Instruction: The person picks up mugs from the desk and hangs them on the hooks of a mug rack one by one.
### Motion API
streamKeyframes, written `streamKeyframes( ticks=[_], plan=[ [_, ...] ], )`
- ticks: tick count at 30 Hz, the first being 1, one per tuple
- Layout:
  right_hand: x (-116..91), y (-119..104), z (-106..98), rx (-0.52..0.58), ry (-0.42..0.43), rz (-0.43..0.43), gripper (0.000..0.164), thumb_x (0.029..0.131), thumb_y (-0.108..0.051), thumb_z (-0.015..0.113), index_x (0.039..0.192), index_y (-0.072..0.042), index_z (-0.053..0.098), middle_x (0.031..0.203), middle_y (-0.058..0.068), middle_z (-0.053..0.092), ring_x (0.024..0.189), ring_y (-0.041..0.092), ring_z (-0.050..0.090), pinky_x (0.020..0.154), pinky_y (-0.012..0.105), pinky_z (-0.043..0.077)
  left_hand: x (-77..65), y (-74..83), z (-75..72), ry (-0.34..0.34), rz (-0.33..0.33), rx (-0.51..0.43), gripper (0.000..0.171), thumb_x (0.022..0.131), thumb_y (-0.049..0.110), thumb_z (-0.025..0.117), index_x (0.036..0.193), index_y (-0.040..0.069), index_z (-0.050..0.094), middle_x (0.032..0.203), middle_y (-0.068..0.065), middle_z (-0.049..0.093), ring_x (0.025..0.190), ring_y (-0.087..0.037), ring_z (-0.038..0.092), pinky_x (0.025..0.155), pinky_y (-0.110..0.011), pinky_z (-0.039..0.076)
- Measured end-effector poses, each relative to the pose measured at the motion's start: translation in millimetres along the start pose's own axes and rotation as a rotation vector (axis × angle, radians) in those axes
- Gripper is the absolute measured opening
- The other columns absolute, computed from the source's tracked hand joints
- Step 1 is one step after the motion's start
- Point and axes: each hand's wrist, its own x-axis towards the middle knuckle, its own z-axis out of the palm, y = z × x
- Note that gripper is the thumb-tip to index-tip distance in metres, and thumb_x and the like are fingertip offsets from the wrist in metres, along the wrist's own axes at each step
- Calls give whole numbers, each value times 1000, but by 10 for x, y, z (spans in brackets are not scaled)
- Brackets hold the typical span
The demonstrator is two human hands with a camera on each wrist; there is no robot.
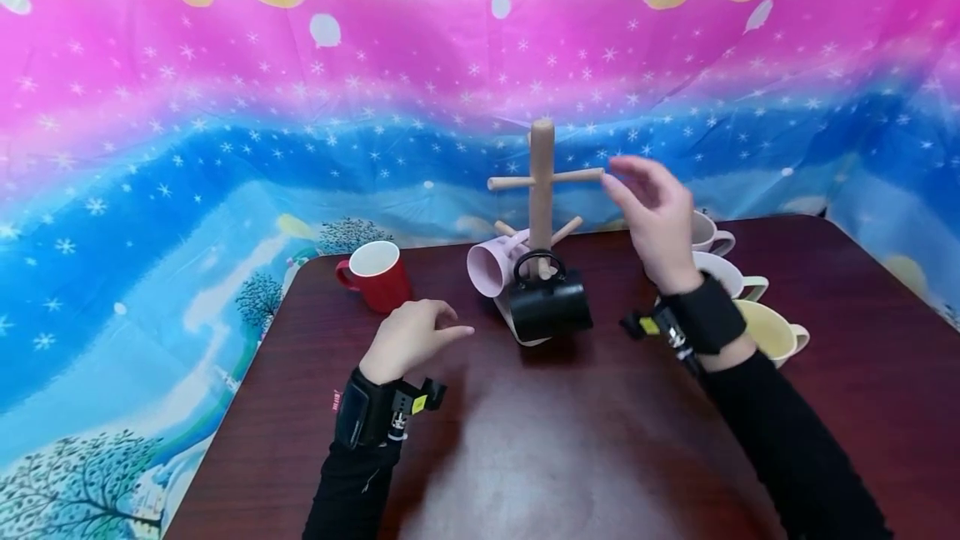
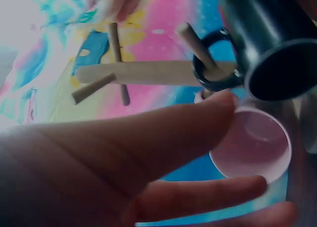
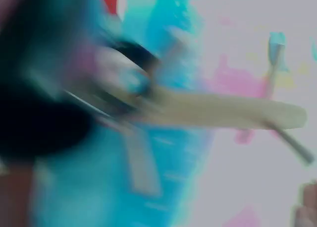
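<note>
A wooden mug tree [image 1: 542, 190] stands near the back of the table. A black mug [image 1: 551, 307] hangs by its handle from a lower peg, tipped sideways, and a pink mug [image 1: 489, 267] hangs beside it on the left. My right hand [image 1: 660, 223] is raised next to the upper right peg, fingers loosely bent and holding nothing. In the head view its fingertips look close to the peg's end; I cannot tell whether they touch. My left hand [image 1: 408, 340] hovers before the red mug [image 1: 381, 277], thumb and fingers apart, nothing in it.
At the right, partly behind my right wrist, a yellow mug [image 1: 768, 332], a white mug [image 1: 723, 269] and a greyish mug [image 1: 705, 232] stand in a row on the dark wooden table [image 1: 517, 457]. A patterned cloth [image 1: 420, 65] hangs behind. The right wrist view is blurred.
</note>
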Motion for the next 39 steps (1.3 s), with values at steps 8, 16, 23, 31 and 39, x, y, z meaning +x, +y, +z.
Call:
streamKeyframes(
  ticks=[8,16,23,31,39],
  plan=[
    [800,-510,103,-533,-785,91,61,87,-32,63,139,-9,41,139,13,46,131,28,39,103,46,34,13,1,31,-4,-36,95,36,80,44,66,98,14,70,86,3,69,75,-13,62,65,-31,50],
    [1118,-188,172,-112,-1022,189,43,93,-17,53,134,-5,45,122,0,60,123,15,49,102,27,38,21,10,53,-8,-52,113,38,79,45,66,99,13,70,88,1,69,76,-15,63,63,-32,49],
    [1131,-26,184,16,-970,124,29,90,-13,57,118,-8,60,108,-1,67,111,11,58,94,22,44,38,1,71,-27,-59,100,37,80,45,66,100,14,69,90,1,69,77,-15,62,65,-32,50],
    [968,-78,247,5,-783,88,31,87,-11,62,116,-2,63,97,-3,71,98,7,64,86,21,48,64,-7,80,-39,-62,114,39,80,45,65,102,13,69,92,0,70,78,-16,63,66,-33,50],
    [724,-209,373,-420,-476,-89,35,80,-24,70,109,-3,67,99,18,69,87,13,67,74,21,50,69,-23,75,-61,-64,87,39,81,45,65,103,12,69,92,0,70,77,-14,63,65,-31,50]
  ],
)
